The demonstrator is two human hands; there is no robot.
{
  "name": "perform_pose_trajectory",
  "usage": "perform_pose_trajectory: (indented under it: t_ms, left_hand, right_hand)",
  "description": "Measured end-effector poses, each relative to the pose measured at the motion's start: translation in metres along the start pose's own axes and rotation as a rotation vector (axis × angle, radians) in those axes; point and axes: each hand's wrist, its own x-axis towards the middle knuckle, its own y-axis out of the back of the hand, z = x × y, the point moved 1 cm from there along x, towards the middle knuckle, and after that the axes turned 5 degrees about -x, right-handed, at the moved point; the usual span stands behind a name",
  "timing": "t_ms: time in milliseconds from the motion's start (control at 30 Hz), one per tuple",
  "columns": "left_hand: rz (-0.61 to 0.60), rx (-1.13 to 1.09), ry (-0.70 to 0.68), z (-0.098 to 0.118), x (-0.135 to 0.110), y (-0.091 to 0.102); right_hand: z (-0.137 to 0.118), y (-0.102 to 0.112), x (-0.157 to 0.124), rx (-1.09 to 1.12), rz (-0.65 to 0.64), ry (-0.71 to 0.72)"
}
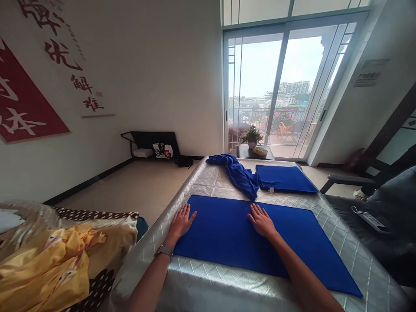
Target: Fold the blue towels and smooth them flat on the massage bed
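Note:
A rectangular blue cloth (224, 234) lies spread flat on a silver quilted surface (208, 271), directly in front of me. Flat on its left edge rests my left hand (182, 221), fingers stretched out and thumb apart, a watch on the wrist. My right hand (262, 222) is laid open near the cloth's upper middle, palm down. Beyond them, a crumpled blue cloth (237, 171) trails across the surface. To the right of that lies a folded blue cloth (286, 177) with a small white label at its near edge.
At left, yellow clothing (65, 255) is heaped beside the surface. A black couch (364, 229) with a power strip (370, 220) stands at right. Past the far edge, a small table holds a potted plant (252, 138) before the glass door. A printed bag (163, 150) sits by the wall.

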Motion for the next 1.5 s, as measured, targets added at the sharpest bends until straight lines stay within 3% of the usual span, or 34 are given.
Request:
perform_pose_trajectory:
  t_ms: [133, 300, 400, 533, 600, 700, 867, 933, 1000, 1067, 1167, 1500]
  left_hand:
    - [0.011, -0.009, -0.003, -0.002, 0.001, -0.002]
    - [-0.015, -0.024, 0.012, -0.004, 0.000, -0.005]
    - [-0.076, -0.013, 0.016, -0.007, 0.003, 0.003]
    - [-0.186, -0.009, 0.063, 0.008, 0.015, 0.030]
    - [-0.163, 0.008, 0.082, 0.042, 0.018, 0.041]
    - [-0.093, -0.021, -0.066, 0.138, 0.007, 0.040]
    - [-0.090, -0.287, -0.831, 0.350, -0.067, 0.001]
    - [-0.094, -0.293, -1.062, 0.416, -0.099, -0.014]
    - [-0.058, -0.282, -1.214, 0.461, -0.121, -0.024]
    - [-0.013, -0.268, -1.285, 0.490, -0.131, -0.030]
    - [0.029, -0.250, -1.250, 0.510, -0.133, -0.035]
    - [0.030, -0.248, -1.311, 0.538, -0.149, -0.048]
  right_hand:
    - [0.093, -0.003, -0.018, -0.051, 0.023, -0.127]
    - [0.217, 0.008, -0.046, -0.010, 0.085, -0.332]
    - [0.255, 0.015, -0.057, 0.034, 0.107, -0.366]
    - [0.272, 0.017, -0.056, 0.176, 0.188, -0.409]
    - [0.277, 0.017, -0.050, 0.234, 0.229, -0.448]
    - [0.284, 0.018, -0.041, 0.286, 0.264, -0.486]
    - [0.290, 0.018, -0.036, 0.353, 0.311, -0.521]
    - [0.290, 0.018, -0.036, 0.376, 0.316, -0.514]
    - [0.291, 0.018, -0.035, 0.398, 0.318, -0.504]
    - [0.293, 0.019, -0.034, 0.416, 0.319, -0.499]
    - [0.298, 0.020, -0.030, 0.445, 0.322, -0.493]
    - [0.309, 0.023, -0.016, 0.439, 0.269, -0.477]
